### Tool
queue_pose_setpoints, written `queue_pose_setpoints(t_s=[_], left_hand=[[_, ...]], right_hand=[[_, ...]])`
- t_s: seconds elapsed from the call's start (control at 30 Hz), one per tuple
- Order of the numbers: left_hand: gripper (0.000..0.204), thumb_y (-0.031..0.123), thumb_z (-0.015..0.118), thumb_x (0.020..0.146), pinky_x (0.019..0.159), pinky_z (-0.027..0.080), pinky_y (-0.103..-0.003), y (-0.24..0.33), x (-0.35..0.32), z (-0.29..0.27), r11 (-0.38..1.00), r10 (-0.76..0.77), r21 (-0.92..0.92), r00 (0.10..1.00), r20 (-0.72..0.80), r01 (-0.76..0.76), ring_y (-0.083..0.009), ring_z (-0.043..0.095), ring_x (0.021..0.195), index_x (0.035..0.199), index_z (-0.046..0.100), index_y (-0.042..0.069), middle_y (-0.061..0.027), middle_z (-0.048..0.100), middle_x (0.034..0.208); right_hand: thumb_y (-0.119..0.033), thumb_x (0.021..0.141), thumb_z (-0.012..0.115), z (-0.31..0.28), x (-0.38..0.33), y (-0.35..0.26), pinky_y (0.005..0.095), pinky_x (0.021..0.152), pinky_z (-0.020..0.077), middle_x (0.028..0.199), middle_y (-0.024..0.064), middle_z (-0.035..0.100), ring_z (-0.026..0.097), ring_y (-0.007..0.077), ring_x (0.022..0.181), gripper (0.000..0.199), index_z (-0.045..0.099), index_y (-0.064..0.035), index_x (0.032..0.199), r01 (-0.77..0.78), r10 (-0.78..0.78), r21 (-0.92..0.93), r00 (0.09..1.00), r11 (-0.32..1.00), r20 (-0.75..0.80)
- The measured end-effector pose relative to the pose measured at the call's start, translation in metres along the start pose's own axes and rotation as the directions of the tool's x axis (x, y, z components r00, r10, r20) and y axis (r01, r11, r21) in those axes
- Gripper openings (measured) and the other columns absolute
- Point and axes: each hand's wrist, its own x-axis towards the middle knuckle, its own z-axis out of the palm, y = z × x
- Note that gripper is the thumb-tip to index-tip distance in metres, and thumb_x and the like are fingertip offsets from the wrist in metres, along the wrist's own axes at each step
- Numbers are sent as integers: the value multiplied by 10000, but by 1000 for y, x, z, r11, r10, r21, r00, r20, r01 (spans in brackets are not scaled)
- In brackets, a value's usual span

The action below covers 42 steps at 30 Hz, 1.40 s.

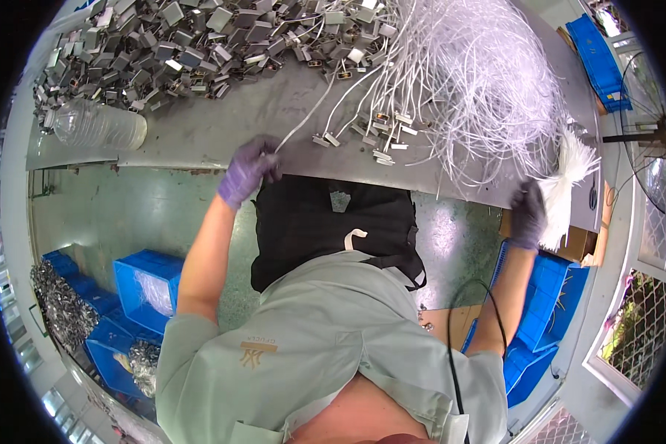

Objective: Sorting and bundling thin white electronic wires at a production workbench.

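L hand (249, 169) pinches white cable (311, 111); R hand (527, 214) holds cable bundle (566, 177).

one clear plastic bottle (100, 126); two gloved hands; several blue crates (146, 288); metal clips (163, 44) and white cables (466, 81) too many to count.

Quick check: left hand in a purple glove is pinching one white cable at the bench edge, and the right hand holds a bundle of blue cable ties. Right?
Not quite. The head view shows the bundle in the right hand is white cable ties, not blue. The rest holds: the purple-gloved left hand pinches one white cable at the bench edge.
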Motion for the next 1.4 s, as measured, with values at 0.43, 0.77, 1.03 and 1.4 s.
queue_pose_setpoints(t_s=[0.43, 0.77, 1.03, 1.4], left_hand=[[331, 275, 549, 875, 414, 327, -272, -108, -209, -8, 835, -278, -500, 960, -21, 231, -150, 442, 426, 650, 472, 46, -77, 478, 526], [369, 325, 661, 843, 392, 304, -256, -194, -273, -48, 752, -501, -573, 847, -177, 325, -116, 420, 414, 631, 445, 114, -31, 470, 528], [411, 361, 695, 811, 377, 290, -265, -199, -261, -63, 791, -497, -524, 830, -252, 314, -117, 408, 397, 608, 427, 124, -21, 442, 499], [398, 335, 670, 812, 396, 321, -282, -129, -192, -28, 825, -337, -523, 930, -149, 215, -145, 438, 404, 610, 461, 63, -67, 485, 503]], right_hand=[[-167, 948, 495, 355, -62, 182, 311, 590, 524, 952, 168, 660, 682, 294, 814, 321, 494, 45, 1189, -555, 531, -129, 667, 822, 522], [-195, 958, 487, 360, -29, 129, 322, 511, 524, 967, 171, 648, 674, 261, 756, 283, 462, 1, 1160, -240, 224, -8, 895, 971, 386], [-195, 968, 471, 346, -15, 109, 322, 487, 533, 929, 155, 639, 667, 235, 716, 275, 464, 15, 1145, -112, 68, 116, 942, 987, 329], [-187, 907, 585, 336, -44, 110, 267, 569, 524, 844, 119, 654, 651, 189, 667, 304, 539, 34, 1110, -261, 313, -172, 768, 950, 559]])
